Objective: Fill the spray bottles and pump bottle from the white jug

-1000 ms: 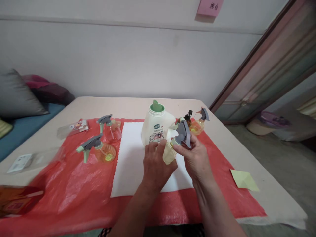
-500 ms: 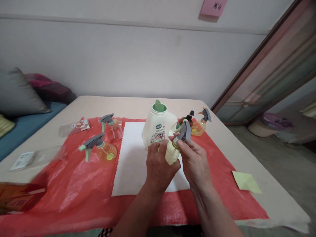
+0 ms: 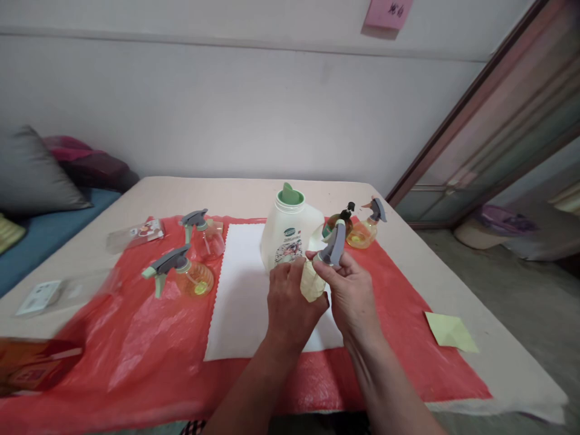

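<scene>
My left hand (image 3: 292,302) is closed around the pale yellow body of a spray bottle (image 3: 312,283). At its neck, the fingers of my right hand (image 3: 353,290) grip the grey trigger head (image 3: 334,246). The bottle is tilted over a white cloth (image 3: 240,302). Just behind my hands stands a large off-white jug (image 3: 277,229) with an open green mouth and a printed label, its lower part partly hidden by my left hand. Whether the spray head is fully seated on the bottle is hidden by my fingers.
On the red plastic sheet (image 3: 136,356), a pink spray bottle (image 3: 208,241) and an orange one (image 3: 194,279) stand left. A yellow spray bottle (image 3: 362,234) and a dark pump bottle (image 3: 339,225) stand right. Clear packaging (image 3: 86,290) and a yellow sticky note (image 3: 448,330) lie near the edges.
The grey trigger head has turned in my right fingers, and its nozzle now points farther away from me. My left hand keeps its hold on the bottle.
</scene>
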The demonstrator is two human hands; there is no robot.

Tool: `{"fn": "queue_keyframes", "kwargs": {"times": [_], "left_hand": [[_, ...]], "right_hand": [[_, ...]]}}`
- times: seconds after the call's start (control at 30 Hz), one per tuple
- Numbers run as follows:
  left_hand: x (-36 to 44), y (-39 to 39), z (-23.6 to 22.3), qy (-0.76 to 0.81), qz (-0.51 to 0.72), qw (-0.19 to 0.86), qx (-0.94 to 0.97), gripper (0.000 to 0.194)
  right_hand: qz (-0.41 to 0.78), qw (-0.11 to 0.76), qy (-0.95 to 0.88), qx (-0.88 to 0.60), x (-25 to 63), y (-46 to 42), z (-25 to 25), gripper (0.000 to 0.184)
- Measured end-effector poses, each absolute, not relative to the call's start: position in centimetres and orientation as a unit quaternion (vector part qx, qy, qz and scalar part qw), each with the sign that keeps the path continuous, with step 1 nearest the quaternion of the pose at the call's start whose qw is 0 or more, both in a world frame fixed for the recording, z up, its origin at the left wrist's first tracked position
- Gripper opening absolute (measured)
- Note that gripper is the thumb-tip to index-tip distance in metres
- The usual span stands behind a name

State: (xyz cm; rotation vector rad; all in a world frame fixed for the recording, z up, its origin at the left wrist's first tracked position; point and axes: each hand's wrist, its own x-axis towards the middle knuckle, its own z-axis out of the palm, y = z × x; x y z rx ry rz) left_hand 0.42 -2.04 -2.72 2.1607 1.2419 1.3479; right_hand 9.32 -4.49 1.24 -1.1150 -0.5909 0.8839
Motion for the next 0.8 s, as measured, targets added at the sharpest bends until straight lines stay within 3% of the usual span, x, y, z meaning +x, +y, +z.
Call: {"fn": "queue_keyframes", "kwargs": {"times": [0.1,0.27,0.37,0.57,0.8], "left_hand": [[0.2,-2.0,-2.5,0.423,0.466,0.243,0.738,0.065],[-0.1,-2.7,-1.1,0.377,0.418,0.522,0.641,0.087],[-0.1,-3.2,-0.8,0.340,0.382,0.627,0.587,0.090],[0.3,-3.2,-1.5,0.287,0.392,0.701,0.522,0.084],[0.4,-2.7,-1.7,0.329,0.424,0.679,0.501,0.101]], "right_hand": [[0.431,0.696,-0.297,-0.491,10.2,-4.6,1.1,0.033],[0.489,0.666,-0.345,-0.446,12.7,-5.3,1.2,0.034],[0.507,0.668,-0.355,-0.414,13.9,-5.8,1.3,0.036],[0.513,0.649,-0.359,-0.432,14.0,-6.1,1.3,0.044],[0.315,0.630,-0.480,-0.523,12.7,-6.1,1.5,0.030]]}}
